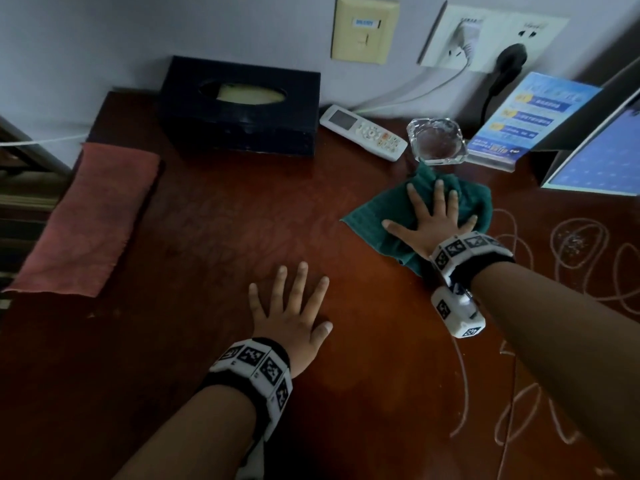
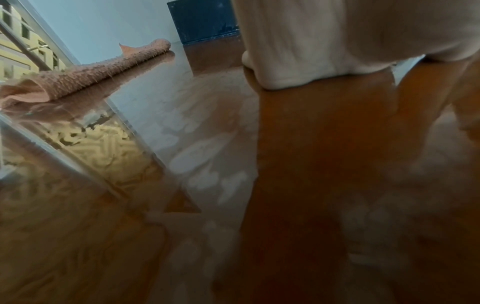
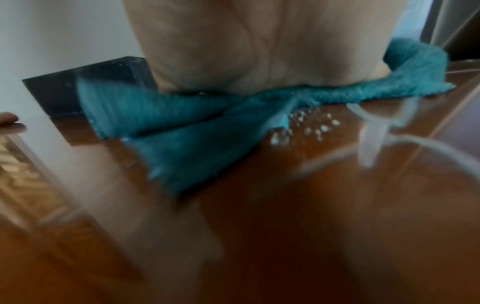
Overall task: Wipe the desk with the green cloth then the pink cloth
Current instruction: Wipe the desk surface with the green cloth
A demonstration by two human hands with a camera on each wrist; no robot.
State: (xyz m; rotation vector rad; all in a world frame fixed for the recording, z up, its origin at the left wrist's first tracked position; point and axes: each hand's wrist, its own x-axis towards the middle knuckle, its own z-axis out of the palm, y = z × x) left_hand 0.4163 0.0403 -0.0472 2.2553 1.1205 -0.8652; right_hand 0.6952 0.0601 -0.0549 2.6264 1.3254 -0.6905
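The green cloth lies crumpled on the dark wooden desk, just in front of a glass ashtray. My right hand presses flat on it with fingers spread. In the right wrist view my palm sits on the green cloth, with water droplets beside it. My left hand rests flat on the bare desk, fingers straight, holding nothing. The pink cloth lies folded along the desk's left edge, also seen as the pink cloth in the left wrist view.
A black tissue box stands at the back. To its right lie a white remote, a glass ashtray and a blue leaflet stand. White scribble marks cover the desk's right part. Cables run to wall sockets.
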